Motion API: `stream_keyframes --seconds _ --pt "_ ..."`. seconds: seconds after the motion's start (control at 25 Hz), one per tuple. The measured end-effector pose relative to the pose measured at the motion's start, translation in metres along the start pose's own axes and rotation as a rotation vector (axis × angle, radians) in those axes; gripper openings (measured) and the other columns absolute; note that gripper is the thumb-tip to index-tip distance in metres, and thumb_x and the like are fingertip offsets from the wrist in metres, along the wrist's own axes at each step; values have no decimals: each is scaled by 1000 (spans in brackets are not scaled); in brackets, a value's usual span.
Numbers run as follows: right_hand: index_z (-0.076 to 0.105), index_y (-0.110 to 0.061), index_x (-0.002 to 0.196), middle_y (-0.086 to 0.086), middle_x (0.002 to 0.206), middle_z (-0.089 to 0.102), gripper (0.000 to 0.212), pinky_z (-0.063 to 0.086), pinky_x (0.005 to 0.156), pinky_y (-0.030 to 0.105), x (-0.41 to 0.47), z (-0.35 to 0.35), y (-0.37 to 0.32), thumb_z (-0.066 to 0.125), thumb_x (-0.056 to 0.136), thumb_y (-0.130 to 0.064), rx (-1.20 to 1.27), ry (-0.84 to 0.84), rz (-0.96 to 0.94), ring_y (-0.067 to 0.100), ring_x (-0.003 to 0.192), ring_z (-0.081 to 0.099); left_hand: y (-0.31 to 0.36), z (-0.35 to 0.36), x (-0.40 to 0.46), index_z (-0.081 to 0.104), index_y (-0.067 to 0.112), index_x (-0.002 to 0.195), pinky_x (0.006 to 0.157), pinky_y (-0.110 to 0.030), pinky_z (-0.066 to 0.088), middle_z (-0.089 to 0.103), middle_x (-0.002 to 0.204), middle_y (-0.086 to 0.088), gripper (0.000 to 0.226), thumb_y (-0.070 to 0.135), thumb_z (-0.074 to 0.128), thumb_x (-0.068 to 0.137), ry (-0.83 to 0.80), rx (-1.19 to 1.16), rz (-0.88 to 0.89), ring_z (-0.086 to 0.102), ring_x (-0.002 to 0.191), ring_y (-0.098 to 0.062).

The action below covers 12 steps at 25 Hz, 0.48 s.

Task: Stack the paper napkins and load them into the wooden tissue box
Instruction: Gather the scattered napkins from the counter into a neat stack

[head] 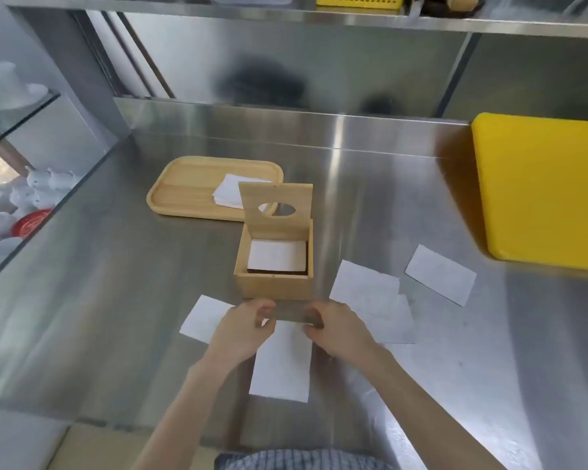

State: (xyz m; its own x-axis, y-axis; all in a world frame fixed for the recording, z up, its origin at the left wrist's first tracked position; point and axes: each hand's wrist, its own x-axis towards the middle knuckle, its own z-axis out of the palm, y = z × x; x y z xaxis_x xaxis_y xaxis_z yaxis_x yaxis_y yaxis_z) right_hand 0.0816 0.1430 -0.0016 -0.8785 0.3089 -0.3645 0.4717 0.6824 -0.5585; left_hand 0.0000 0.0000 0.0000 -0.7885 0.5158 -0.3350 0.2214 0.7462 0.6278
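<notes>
The wooden tissue box (273, 287) stands mid-counter, its lid with an oval hole tipped up at the back. A white napkin (277, 257) lies inside it. Just in front of the box, my left hand (243, 330) and my right hand (336, 329) pinch the far corners of a white napkin (282, 368) that lies flat toward me. Another napkin (204, 318) pokes out from under my left hand. Two overlapping napkins (367, 290) rest to the right, and a single one (440, 274) lies farther right.
A wooden tray (184, 191) behind the box holds a small pile of napkins (228, 193). A yellow cutting board (543, 188) fills the right side. A glass case with white cups (24, 195) borders the left. A steel backsplash and shelf rise behind.
</notes>
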Motion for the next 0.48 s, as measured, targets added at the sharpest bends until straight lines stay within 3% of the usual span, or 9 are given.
stream_keyframes --seconds 0.28,0.48 --pt "53 -16 123 7 125 49 38 46 95 34 8 18 2 58 87 -28 -147 13 21 24 122 40 -8 24 11 52 19 124 91 -29 44 56 129 0 37 23 54 88 -41 143 2 53 115 -19" --pt "58 -9 116 11 123 55 29 44 98 34 6 24 3 52 92 -24 -179 5 33 26 119 45 -10 33 10 48 19 130 94 -29 44 48 131 -1 42 23 54 89 -24 170 17 50 116 -19"
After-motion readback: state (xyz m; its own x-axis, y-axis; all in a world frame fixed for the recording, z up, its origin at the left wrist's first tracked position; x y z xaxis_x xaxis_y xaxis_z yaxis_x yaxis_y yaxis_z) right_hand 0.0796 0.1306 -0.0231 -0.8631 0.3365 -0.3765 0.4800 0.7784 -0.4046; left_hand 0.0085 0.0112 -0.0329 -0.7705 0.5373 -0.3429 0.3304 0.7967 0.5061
